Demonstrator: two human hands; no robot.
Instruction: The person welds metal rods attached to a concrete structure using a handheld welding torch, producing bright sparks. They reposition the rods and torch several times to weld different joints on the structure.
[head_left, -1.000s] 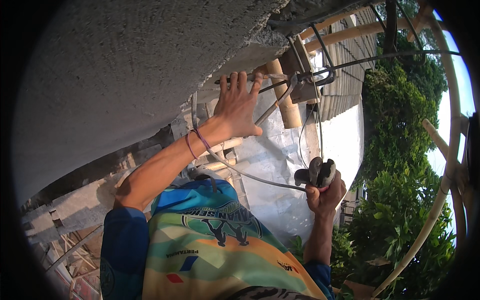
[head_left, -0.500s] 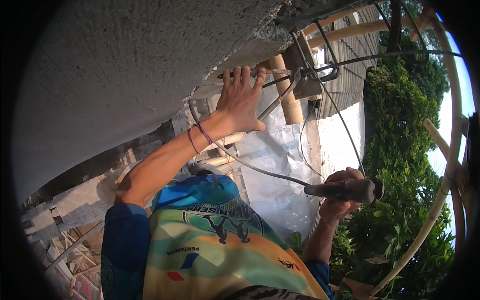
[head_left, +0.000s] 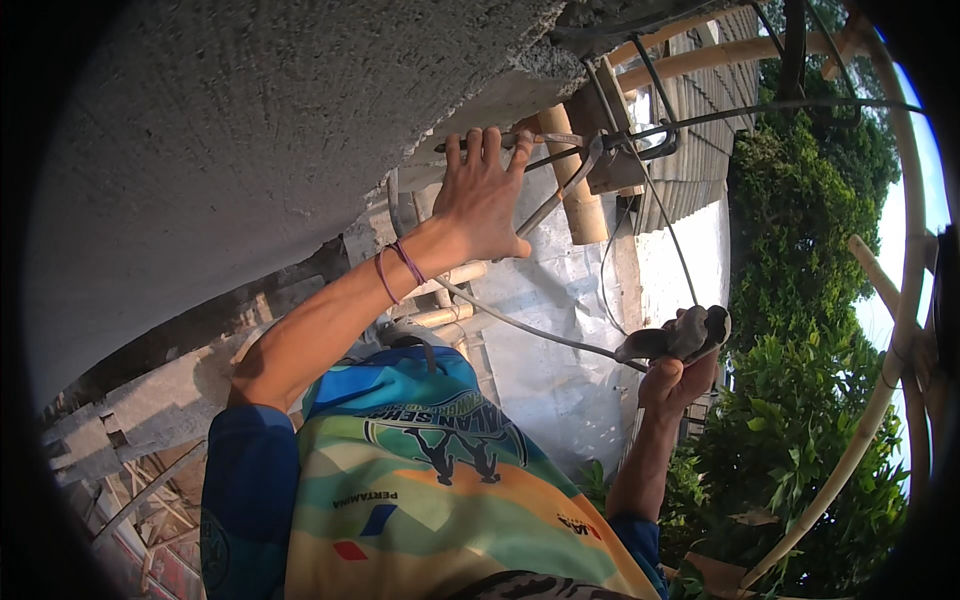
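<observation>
Seemingly, a joint held with pliers while a rod reaches it

The left hand point(head_left: 475, 205) is wrapped over the pliers point(head_left: 577, 180), its fingers across one handle and its thumb down by the other. The pliers' far end sits at the crossing of the long steel bar point(head_left: 780, 106) and a bent bar point(head_left: 655, 85), just beyond the bamboo stub point(head_left: 582, 215) and right of the concrete beam point(head_left: 250, 150).

Nearer and to the right, the right hand point(head_left: 680, 385) is closed round a dark holder point(head_left: 650, 345), from which a grey cable point(head_left: 540, 331) trails left toward the left forearm. A thin rod point(head_left: 670, 228) runs from the holder out to the crossing; whether its tip touches the steel cannot be told.

My reading is that the step in hand is lining the rod up on the pinched joint, probably for welding. The next move would call for small, controlled wrist changes on the right, with the left keeping the bars from shifting and its fingers clear of the rod's tip.
</observation>
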